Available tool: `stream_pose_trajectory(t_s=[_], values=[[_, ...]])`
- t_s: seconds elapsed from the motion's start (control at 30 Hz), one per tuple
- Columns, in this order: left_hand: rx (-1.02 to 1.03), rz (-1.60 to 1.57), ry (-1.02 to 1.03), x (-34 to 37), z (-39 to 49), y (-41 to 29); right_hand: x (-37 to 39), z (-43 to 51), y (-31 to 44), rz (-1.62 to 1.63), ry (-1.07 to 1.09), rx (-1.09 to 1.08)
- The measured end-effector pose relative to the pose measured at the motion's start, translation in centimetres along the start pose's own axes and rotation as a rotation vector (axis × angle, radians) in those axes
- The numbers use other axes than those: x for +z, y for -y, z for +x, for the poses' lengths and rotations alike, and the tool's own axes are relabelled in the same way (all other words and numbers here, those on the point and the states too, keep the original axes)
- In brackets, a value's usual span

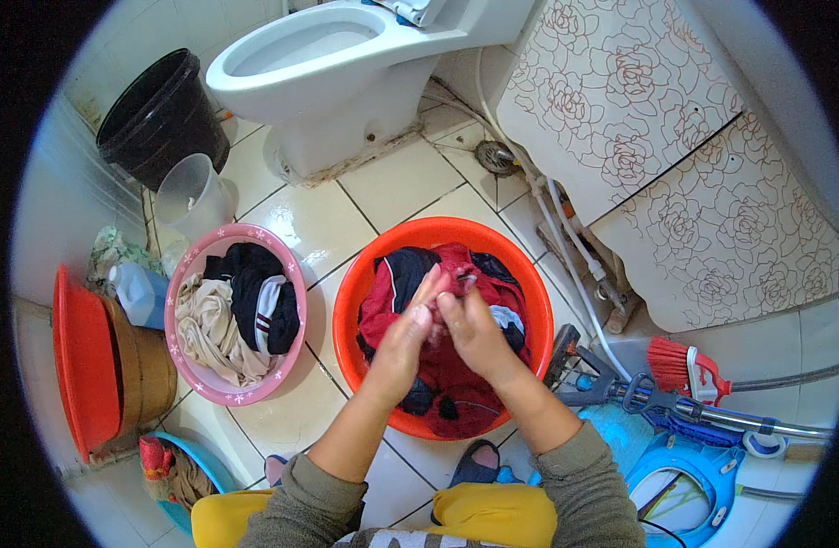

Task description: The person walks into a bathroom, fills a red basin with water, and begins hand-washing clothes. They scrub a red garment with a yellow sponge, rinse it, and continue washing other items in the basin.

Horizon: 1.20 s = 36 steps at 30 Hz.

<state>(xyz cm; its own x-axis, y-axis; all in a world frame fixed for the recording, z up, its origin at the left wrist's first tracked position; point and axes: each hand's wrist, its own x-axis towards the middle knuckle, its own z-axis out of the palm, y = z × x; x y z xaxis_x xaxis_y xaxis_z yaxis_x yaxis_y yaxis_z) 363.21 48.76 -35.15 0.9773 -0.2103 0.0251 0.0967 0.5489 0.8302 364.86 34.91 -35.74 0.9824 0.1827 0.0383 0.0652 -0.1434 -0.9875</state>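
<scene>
Both hands meet over an orange-red plastic basin on the tiled floor. My left hand has its fingers stretched out and lies against my right hand, whose fingers are bent. Blur between the palms hides whether a fold of cloth is held there. Under and around them lies a dark red garment, wet and crumpled. Black cloth with a white piping line shows at the basin's upper left. A pale cloth peeks out on the right.
Left of it stands a pink basin with cream and black clothes. Beyond are a clear plastic bucket, a black bucket and a toilet. A mop, a red brush and white hoses line the right.
</scene>
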Motion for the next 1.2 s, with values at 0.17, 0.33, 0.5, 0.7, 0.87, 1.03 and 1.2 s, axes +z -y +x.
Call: stream_pose_trajectory(t_s=[0.17,0.33,0.5,0.7,0.87,1.03,1.2], values=[[0.045,0.393,-0.161,-1.9,0.2,-1.6,-0.5,-0.3,1.1,0.271,0.204,0.089],[0.077,0.782,0.11,-4.4,1.1,-3.6,-1.3,-0.6,2.8,0.45,0.433,0.415],[-0.131,0.873,0.033,-3.8,0.2,-4.8,-3.3,0.5,1.5,0.45,0.081,0.367],[-0.356,0.334,0.103,-3.8,-0.6,-1.6,-1.2,0.6,0.8,-0.236,-0.175,-0.12],[-0.392,0.422,0.231,-3.8,-0.3,-2.2,-0.9,0.6,0.8,-0.202,-0.255,-0.164],[-0.035,0.867,0.111,-4.5,-1.7,0.9,1.6,-0.7,2.9,-0.627,-0.228,-0.409],[-0.034,1.075,0.108,-1.8,-1.8,0.1,1.5,1.9,0.1,-0.825,-0.265,-0.335]])
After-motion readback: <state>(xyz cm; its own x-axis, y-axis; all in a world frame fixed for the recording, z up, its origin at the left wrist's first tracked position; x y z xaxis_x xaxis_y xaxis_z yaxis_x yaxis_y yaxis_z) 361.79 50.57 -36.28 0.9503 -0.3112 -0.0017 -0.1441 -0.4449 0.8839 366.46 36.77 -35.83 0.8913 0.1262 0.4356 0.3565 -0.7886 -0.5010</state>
